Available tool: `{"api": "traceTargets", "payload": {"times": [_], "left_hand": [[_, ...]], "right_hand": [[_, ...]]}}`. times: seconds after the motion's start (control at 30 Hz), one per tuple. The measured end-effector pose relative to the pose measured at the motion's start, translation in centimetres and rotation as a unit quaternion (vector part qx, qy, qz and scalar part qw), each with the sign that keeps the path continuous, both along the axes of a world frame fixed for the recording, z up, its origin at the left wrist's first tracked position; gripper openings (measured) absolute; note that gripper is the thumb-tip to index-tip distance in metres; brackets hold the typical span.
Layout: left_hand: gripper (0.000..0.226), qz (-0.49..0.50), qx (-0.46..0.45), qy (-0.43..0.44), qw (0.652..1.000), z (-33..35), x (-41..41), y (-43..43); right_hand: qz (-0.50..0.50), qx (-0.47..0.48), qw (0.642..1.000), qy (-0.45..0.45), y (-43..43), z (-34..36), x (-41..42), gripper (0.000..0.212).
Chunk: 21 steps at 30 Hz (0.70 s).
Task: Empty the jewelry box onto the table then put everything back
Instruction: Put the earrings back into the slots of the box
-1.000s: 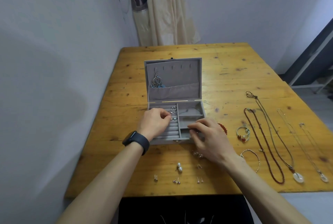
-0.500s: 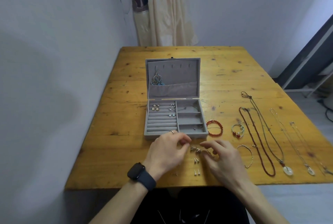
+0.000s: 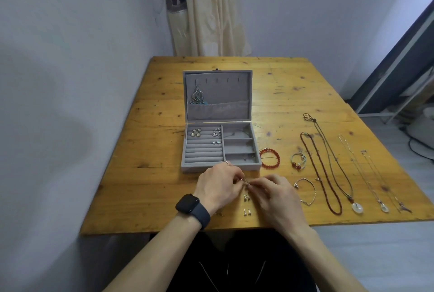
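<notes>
Both grips meet just in front of the jewelry box (image 3: pixel 199 167). The left hand (image 3: pixel 218 186) and the right hand (image 3: pixel 274 195) have their fingers curled in, fingertips drawn together on one small silver piece (image 3: pixel 246 182), pinched from both sides just above the tabletop (image 3: pixel 145 174). Which hand bears it more I cannot tell. A ring (image 3: pixel 226 163) sits on a left finger and a dark watch (image 3: pixel 191 207) on the left wrist.

Nearer the person than the box, between the two hands, lie two pairs of studs (image 3: pixel 246 197) (image 3: pixel 246 212).

The box stands open, its lid (image 3: pixel 218 85) upright at the far side. Dangling earrings (image 3: pixel 198 98) hang in the lid over its pocket. In the box's left half, three earring pairs (image 3: pixel 196 132) (image 3: pixel 217 132) (image 3: pixel 216 142) sit in the far padded rolls.

Just beside the box's right wall lies a red bead bracelet (image 3: pixel 270 158). Further right of the box come a corded bracelet (image 3: pixel 298 161), a silver bracelet (image 3: pixel 305 192), a long red bead necklace (image 3: pixel 321 174), a cord necklace with a white ring pendant (image 3: pixel 357 207), and two thin chains (image 3: pixel 366 174) (image 3: pixel 385 186), all laid out apart from each other.
</notes>
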<state>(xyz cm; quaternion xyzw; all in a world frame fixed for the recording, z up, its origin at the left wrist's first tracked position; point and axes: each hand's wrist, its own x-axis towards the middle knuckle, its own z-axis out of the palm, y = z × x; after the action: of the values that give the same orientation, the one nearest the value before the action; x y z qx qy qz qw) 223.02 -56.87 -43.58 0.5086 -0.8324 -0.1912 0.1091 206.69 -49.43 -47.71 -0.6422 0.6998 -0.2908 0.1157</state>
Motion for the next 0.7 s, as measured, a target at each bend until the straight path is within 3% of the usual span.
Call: {"api": "traceTargets", "payload": {"times": [0.23, 0.33, 0.53, 0.7], "left_hand": [[0.011, 0.045, 0.059, 0.162, 0.984, 0.5, 2.1, -0.8], [0.017, 0.074, 0.085, 0.219, 0.969, 1.0, 3.7, -1.5], [0.012, 0.106, 0.106, 0.3, 0.942, 2.4, 7.1, -3.0], [0.01, 0.133, 0.11, 0.32, 0.932, 2.9, 9.0, -4.5]], "right_hand": [[0.005, -0.026, 0.997, -0.073, -0.3, 1.1, 0.2, 0.006], [0.012, -0.043, 0.992, -0.121, -0.7, 2.2, 0.6, 0.008], [0.049, -0.061, 0.986, -0.145, -2.8, 4.1, 1.7, 0.011], [0.075, -0.081, 0.982, -0.155, -5.3, 5.3, 2.8, 0.012]]}}
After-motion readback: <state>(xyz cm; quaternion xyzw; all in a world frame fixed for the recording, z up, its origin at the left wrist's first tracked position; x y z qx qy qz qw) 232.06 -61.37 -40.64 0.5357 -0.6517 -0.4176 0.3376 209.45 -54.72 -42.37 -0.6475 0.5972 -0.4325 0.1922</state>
